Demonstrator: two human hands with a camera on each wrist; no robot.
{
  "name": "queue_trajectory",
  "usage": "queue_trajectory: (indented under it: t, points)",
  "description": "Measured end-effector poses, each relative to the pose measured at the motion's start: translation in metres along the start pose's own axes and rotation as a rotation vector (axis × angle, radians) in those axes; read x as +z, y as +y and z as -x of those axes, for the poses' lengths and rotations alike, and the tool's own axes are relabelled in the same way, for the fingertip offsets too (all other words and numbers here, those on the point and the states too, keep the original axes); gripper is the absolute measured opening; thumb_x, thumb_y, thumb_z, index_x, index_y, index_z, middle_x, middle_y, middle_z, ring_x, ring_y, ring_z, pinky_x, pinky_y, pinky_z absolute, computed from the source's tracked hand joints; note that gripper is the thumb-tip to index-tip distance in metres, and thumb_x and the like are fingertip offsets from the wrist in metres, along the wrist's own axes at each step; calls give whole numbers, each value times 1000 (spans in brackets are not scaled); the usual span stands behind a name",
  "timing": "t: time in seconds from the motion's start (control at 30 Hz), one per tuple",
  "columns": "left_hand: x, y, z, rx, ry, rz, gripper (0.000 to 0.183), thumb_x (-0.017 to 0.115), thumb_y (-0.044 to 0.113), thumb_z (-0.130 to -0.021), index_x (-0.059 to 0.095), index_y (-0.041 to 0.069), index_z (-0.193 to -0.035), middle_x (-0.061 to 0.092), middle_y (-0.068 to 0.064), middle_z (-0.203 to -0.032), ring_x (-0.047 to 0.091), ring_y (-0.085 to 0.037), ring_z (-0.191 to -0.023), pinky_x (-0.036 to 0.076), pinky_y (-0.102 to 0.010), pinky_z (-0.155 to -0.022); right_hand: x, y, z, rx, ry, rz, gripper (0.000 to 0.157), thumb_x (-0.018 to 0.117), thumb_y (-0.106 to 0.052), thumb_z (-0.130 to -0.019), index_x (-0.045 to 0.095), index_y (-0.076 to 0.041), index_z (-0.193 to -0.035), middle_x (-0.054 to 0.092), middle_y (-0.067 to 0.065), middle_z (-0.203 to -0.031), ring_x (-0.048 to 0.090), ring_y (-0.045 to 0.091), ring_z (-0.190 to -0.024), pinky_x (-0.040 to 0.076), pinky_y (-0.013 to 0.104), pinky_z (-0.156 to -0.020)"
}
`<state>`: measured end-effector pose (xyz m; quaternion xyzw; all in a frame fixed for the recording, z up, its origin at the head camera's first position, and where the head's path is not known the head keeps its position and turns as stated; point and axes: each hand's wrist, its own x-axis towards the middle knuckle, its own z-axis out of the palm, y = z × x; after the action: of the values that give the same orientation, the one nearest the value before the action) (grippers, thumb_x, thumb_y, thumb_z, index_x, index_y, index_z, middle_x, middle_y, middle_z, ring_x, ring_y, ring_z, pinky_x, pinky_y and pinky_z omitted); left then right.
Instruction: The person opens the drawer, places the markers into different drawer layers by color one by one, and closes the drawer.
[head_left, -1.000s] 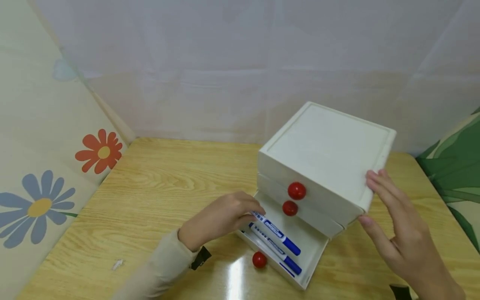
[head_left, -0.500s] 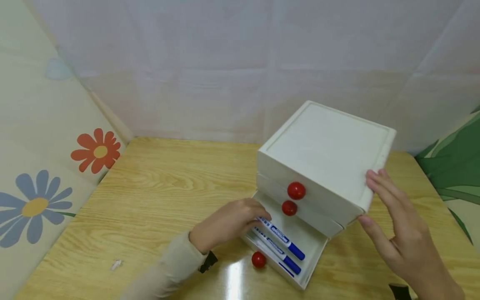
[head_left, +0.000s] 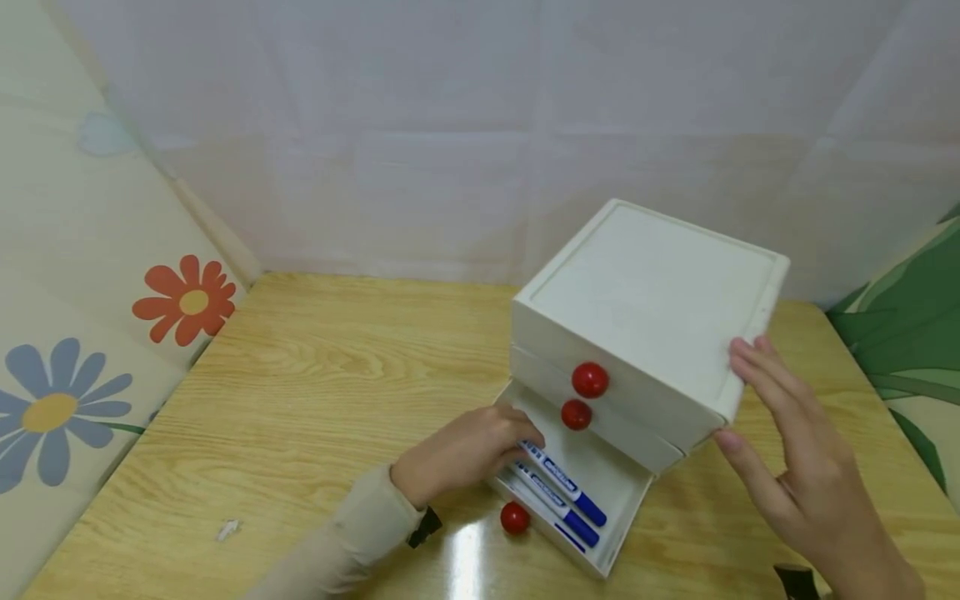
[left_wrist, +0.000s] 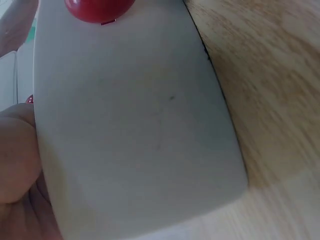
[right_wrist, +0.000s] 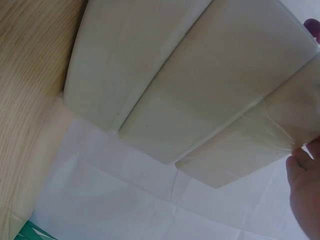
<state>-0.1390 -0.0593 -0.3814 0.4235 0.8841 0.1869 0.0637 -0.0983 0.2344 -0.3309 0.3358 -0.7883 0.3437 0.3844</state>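
Note:
In the head view, a white drawer cabinet (head_left: 660, 283) stands right of centre, its bottom drawer (head_left: 618, 475) pulled out. Two white markers with blue caps lie side by side in that drawer. My left hand (head_left: 472, 454) reaches over the drawer's left side, and its curled fingers pinch the inner marker (head_left: 564, 482) at its left end, covering that end. The outer marker (head_left: 551, 500) lies along the drawer front. With fingers spread, my right hand (head_left: 810, 467) rests on the cabinet's right edge. The left wrist view shows the drawer front (left_wrist: 135, 120) close up, beside the palm.
Red round knobs mark the upper drawers (head_left: 590, 380), and another red knob (head_left: 514, 517) is on the pulled-out drawer's front. Beneath everything is a wood-grain table (head_left: 337, 358). Behind it hangs a pale cloth (head_left: 420, 150); a flowered cloth (head_left: 75, 275) borders the left.
My left hand has shifted right and slightly down, and the inner marker has slid with it, closer alongside the outer one. The right hand stays in place on the cabinet.

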Motion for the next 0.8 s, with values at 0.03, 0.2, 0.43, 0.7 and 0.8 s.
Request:
queue_trajectory:
  t: [0.03, 0.2, 0.43, 0.7, 0.8]
  points:
    - [1, 0, 0, 1, 0, -5, 22, 63, 16, -85, 67, 15, -107, 67, 3, -103, 61, -4, -92, 49, -12, -81, 0, 0, 0, 0, 0, -1, 61, 52, -37, -91, 48, 17, -119, 48, 28, -129, 37, 38, -130, 29, 27, -113]
    - [3, -1, -3, -2, -5, -26, 22, 65, 17, -83, 67, 15, -106, 67, 3, -102, 60, -4, -91, 49, -11, -80, 0, 1, 1, 5, -3, 6, 61, 52, -38, -91, 48, 17, -119, 47, 28, -130, 37, 38, -130, 28, 27, -113]
    - [5, -3, -2, 10, 26, -54, 25, 66, 15, -82, 66, 14, -108, 66, 2, -104, 60, -6, -94, 49, -13, -84, 1, 2, 2, 6, -1, 9, 61, 52, -38, -91, 48, 16, -119, 48, 28, -129, 37, 38, -130, 29, 27, -113]
    - [6, -4, 3, -35, 74, -3, 26, 63, 15, -85, 64, 15, -111, 63, 2, -111, 58, -7, -101, 47, -16, -91, 2, -2, -2, 2, 5, 10, 61, 51, -38, -92, 48, 17, -118, 48, 27, -130, 37, 36, -130, 28, 26, -113]
    - [6, -2, 6, -47, 92, 32, 27, 62, 17, -86, 63, 16, -112, 62, 2, -113, 57, -8, -104, 47, -18, -93, 1, -6, -5, 16, -7, 28, 62, 50, -40, -92, 48, 16, -119, 47, 27, -130, 36, 34, -132, 28, 24, -113]
